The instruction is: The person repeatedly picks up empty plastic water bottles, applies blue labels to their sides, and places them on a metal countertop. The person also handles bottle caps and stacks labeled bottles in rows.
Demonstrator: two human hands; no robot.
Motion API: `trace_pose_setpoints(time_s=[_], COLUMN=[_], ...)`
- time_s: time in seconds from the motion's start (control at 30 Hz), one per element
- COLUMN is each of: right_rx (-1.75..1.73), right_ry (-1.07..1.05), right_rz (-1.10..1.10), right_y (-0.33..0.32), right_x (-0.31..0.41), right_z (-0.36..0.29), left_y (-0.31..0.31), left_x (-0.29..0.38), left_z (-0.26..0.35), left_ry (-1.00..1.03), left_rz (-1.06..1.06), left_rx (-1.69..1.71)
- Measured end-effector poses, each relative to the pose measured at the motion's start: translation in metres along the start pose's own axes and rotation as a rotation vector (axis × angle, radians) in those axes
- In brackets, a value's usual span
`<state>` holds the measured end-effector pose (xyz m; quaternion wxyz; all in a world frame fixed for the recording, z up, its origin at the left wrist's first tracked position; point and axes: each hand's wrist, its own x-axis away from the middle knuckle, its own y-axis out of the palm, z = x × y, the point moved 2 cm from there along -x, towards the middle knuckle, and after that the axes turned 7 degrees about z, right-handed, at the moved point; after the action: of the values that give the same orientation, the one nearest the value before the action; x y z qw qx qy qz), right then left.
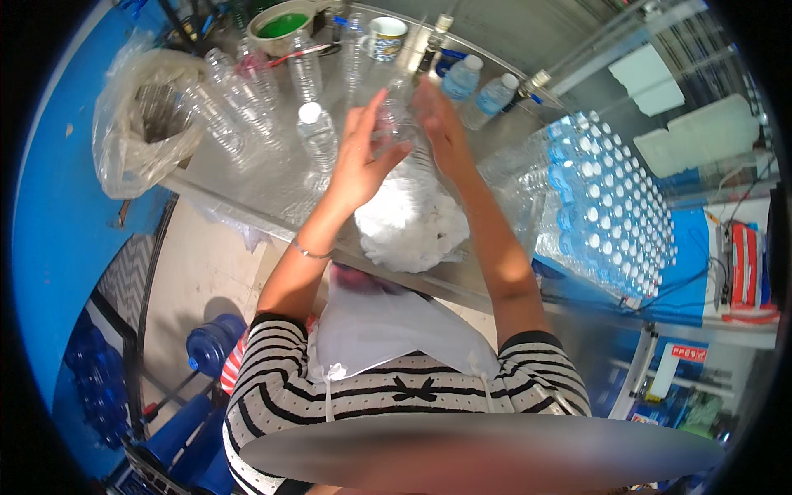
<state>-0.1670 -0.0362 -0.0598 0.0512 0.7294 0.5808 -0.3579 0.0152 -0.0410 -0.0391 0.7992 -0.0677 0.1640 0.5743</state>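
Observation:
My left hand is raised over the metal worktop, thumb and fingers apart. My right hand, blurred by motion, faces it from the other side. Between the two hands shows a clear ribbed plastic bottle; whether either hand touches it is unclear. Just below them lies a bright white crumpled heap, its material lost in glare. A capped clear bottle stands left of my left hand. Beyond my right hand are two capped bottles with blue labels, one nearer and one farther right.
Uncapped clear bottles and an open plastic bag occupy the left side. A pot with green inside and a patterned mug stand at the back. Many capped bottles are packed at right. Blue water jugs are on the floor.

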Motion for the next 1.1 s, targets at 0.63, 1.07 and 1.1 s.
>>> trace_pose_setpoints(time_s=[0.63, 1.07, 1.1], right_rx=[0.624, 0.686, 0.673], right_ry=[0.338, 0.282, 0.165], right_rz=[0.427, 0.317, 0.382], right_y=[-0.177, -0.174, -0.175], right_x=[0.115, 0.068, 0.067], right_z=[0.019, 0.023, 0.020], left_y=[0.182, 0.096, 0.094], left_x=[-0.021, -0.020, -0.011], left_z=[-0.144, -0.125, -0.118], left_ry=[0.155, 0.169, 0.163], left_rz=[-0.302, -0.128, -0.214], left_rx=[-0.473, -1.090, -0.977])
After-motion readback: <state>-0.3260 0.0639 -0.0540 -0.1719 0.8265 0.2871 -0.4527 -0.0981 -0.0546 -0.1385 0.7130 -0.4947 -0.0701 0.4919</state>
